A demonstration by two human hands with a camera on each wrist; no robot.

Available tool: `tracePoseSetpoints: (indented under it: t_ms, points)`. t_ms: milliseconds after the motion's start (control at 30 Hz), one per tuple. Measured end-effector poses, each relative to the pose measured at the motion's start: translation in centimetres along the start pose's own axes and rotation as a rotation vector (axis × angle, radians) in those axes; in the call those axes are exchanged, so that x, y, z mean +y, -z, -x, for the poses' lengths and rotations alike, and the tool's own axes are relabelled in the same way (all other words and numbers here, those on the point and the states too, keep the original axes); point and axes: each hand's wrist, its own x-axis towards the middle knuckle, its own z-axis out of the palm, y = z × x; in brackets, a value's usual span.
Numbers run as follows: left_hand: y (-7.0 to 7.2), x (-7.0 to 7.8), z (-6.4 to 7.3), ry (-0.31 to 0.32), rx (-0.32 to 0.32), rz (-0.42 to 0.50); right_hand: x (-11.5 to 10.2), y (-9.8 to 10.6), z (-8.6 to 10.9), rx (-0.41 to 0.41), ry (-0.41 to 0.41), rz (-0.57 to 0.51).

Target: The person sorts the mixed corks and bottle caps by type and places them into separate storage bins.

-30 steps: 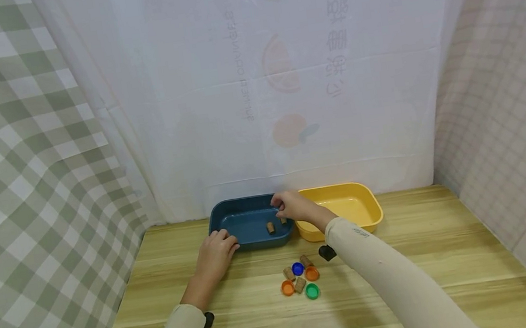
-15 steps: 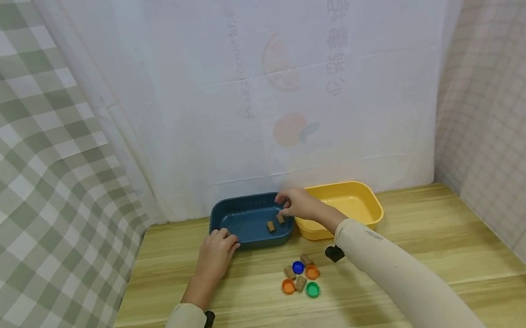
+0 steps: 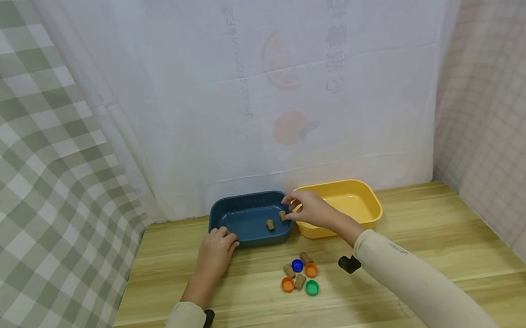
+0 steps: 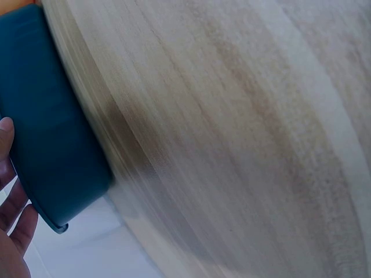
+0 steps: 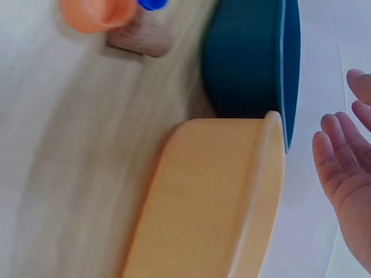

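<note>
In the head view my left hand (image 3: 215, 252) grips the front left rim of a dark blue bin (image 3: 233, 242); the left wrist view shows its fingertips (image 4: 26, 226) at the rim. Two brown corks lie in the bin's right part: one cork (image 3: 270, 225) towards the middle, another cork (image 3: 282, 215) by the right end. My right hand (image 3: 317, 211) hovers over the rims where the blue bin meets a yellow bin (image 3: 366, 216). Its thumb and fingers are apart, close to the second cork. Nothing shows between them in the right wrist view (image 5: 348, 156).
On the wooden table (image 3: 255, 322), in front of the bins, lie several loose corks (image 3: 300, 281) among bottle caps: a blue cap (image 3: 297, 265), a green cap (image 3: 312, 287) and two orange caps (image 3: 287, 285). A white cloth (image 3: 179, 142) hangs behind the bins.
My right hand has drawn right, from over the blue bin's right end to the yellow bin's edge, and its fingers have parted from the cork. The left hand has stayed put.
</note>
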Motion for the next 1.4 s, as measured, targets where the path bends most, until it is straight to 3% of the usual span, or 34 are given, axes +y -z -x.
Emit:
tracePoseSetpoints:
  t_ms: [800,1400]
  points:
    - [0.0,0.1,0.2,0.028,-0.011,0.012,1.4,-2.0,8.3,0.083,0.066,-0.1]
    - [0.2,0.2,0.0,0.034,-0.032,0.018,2.9,-3.7,13.0,0.052,0.04,-0.165]
